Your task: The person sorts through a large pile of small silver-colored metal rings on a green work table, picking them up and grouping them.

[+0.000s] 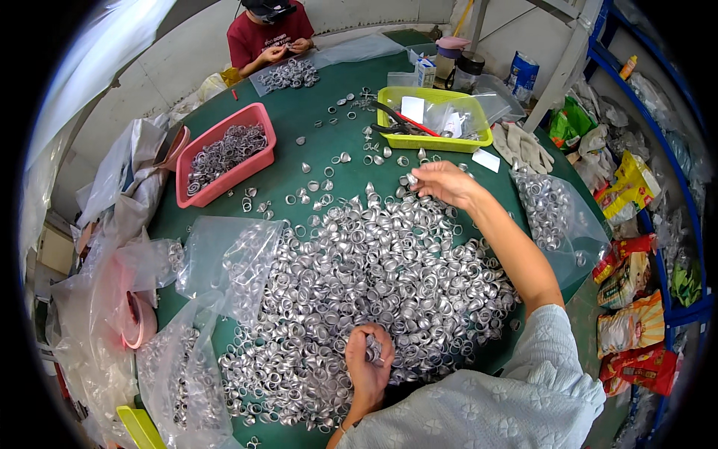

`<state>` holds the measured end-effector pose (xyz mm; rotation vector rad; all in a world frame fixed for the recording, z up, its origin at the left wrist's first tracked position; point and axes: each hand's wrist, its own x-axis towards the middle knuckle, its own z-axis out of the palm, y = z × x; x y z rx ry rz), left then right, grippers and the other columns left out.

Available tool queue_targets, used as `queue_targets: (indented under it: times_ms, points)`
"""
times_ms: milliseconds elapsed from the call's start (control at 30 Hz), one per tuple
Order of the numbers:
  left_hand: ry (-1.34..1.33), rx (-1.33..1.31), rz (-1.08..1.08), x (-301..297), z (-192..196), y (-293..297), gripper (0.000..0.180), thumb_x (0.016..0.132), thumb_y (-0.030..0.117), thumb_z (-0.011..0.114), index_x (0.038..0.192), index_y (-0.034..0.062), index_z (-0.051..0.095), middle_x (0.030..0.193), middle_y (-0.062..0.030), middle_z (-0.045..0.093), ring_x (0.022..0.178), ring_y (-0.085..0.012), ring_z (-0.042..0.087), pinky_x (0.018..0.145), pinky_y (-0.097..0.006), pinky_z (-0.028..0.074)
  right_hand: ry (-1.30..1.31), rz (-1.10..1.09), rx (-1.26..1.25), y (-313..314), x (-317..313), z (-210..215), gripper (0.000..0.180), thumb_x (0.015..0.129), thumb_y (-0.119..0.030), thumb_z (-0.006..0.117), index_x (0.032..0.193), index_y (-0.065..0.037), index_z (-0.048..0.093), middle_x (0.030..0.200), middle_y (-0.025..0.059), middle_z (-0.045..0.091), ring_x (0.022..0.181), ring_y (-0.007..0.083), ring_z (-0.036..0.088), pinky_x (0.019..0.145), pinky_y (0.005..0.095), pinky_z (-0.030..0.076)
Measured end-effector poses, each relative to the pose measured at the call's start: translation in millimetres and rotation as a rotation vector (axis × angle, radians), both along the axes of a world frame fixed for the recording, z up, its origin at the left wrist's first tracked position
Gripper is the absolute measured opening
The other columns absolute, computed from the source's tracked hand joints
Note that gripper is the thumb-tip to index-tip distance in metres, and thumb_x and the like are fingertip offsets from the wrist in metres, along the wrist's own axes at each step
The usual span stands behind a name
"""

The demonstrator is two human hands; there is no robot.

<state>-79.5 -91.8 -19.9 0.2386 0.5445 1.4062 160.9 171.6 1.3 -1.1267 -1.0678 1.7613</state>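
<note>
A broad heap of silver metal rings covers the middle and near part of the green table. At the heap's near edge my left hand is curled round a few rings. My right hand reaches to the far edge of the heap, its thumb and fingers pinching one silver ring. Loose rings lie scattered beyond the heap. Left of them stands a pink basket filled with more rings.
A yellow-green basket holds pliers, papers and small bags. Work gloves lie beside it. Plastic bags of rings rest right and left of the heap. Across the table a person handles small items. Blue shelving stands at right.
</note>
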Motion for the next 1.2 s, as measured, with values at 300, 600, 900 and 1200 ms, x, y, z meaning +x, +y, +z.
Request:
queue_targets:
  times_ms: [300,600,900,1200]
  points:
    - [-0.025,-0.036,0.05,5,-3,0,0.022,0.093,0.025,0.047,0.095,0.0038,0.051,0.079,-0.0081,0.048,0.056,-0.0146,0.042,0.042,-0.022,0.033,0.275,0.108,0.033,-65,9,20,0.016,0.086,-0.011,0.059,0.094,0.003,0.059,0.105,0.0161,0.061,0.093,0.0233,0.062,0.081,0.0294,0.053]
    - [0.006,-0.026,-0.019,14,6,0,0.021,0.094,0.023,0.046,0.098,0.0034,0.051,0.081,-0.0083,0.047,0.057,-0.0147,0.043,0.042,-0.022,0.034,0.16,0.177,0.31,-112,6,42,0.016,0.084,-0.001,0.059,0.099,0.0,0.054,0.106,0.0154,0.059,0.094,0.0243,0.062,0.081,0.032,0.051]
    - [0.026,-0.025,-0.186,39,12,-5,0.025,0.094,0.026,0.044,0.102,0.0028,0.052,0.082,-0.0084,0.05,0.058,-0.015,0.047,0.043,-0.022,0.036,0.442,-0.175,-0.007,-102,67,22,0.024,0.092,-0.019,0.047,0.108,-0.002,0.053,0.084,0.0032,0.054,0.072,0.0136,0.051,0.063,0.0257,0.042]
    - [-0.212,-0.316,-0.246,75,33,10,0.043,0.096,0.034,0.037,0.13,0.0079,0.04,0.132,-0.0133,0.043,0.117,-0.0295,0.048,0.072,-0.038,0.056,-0.117,0.616,0.199,-174,-3,66,0.026,0.087,-0.01,0.055,0.112,-0.005,0.052,0.1,0.0068,0.055,0.094,0.0147,0.054,0.073,0.0276,0.047]
